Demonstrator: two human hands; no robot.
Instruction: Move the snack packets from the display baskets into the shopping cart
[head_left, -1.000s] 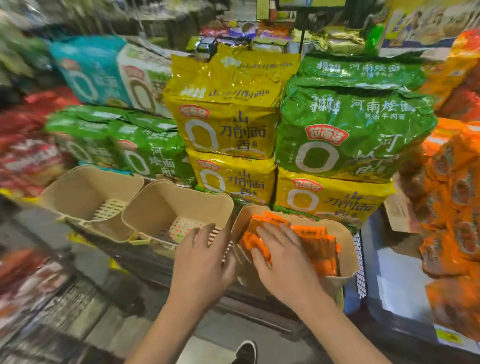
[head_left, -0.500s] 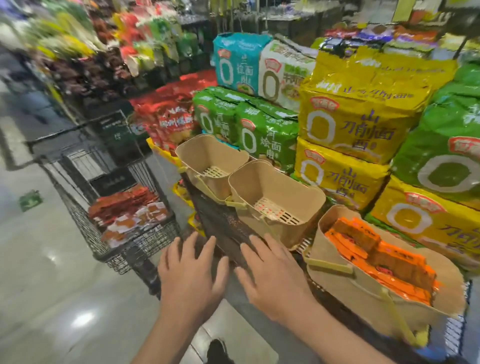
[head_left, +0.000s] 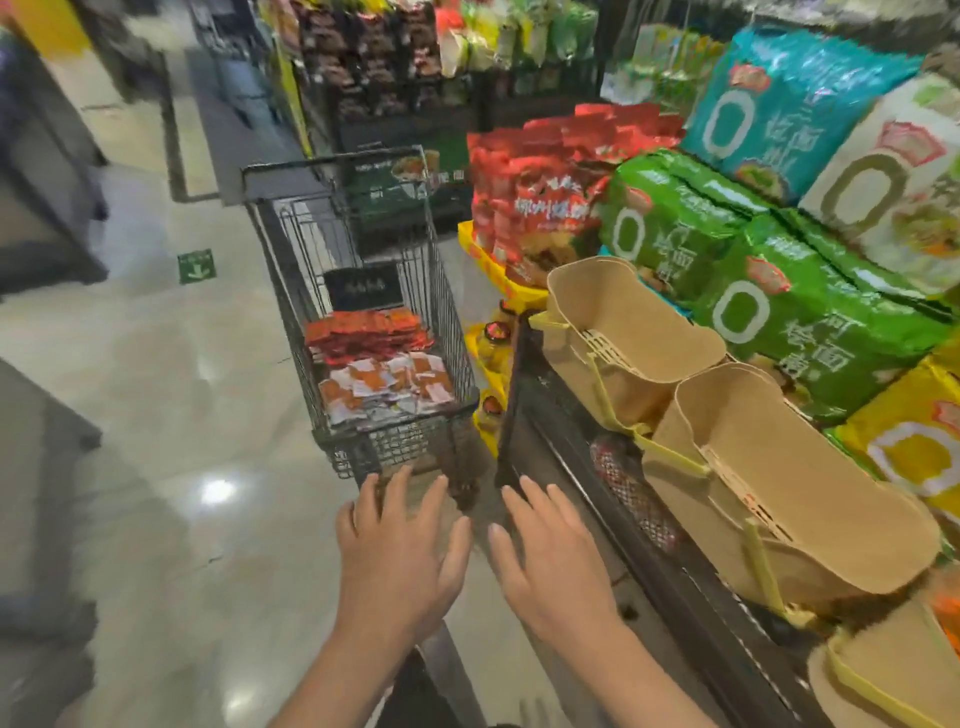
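The shopping cart (head_left: 358, 312) is of dark grey wire and carries a black sign (head_left: 363, 286). In it lie red-orange snack packets (head_left: 366, 332) and white packets with orange patches (head_left: 387, 387). The display baskets (head_left: 618, 338) are tan with pale yellow handles. Behind them stand green noodle bags (head_left: 769, 306) with white rings, a teal bag (head_left: 779, 98) and red bags (head_left: 540, 202)

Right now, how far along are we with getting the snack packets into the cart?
Done: the shopping cart already holds red packets and white-and-orange packets, and the two tan baskets look empty. In hand: nothing; the left hand and right hand are both open and empty. Left: orange shows at the frame's right edge, possibly packets in a third basket.
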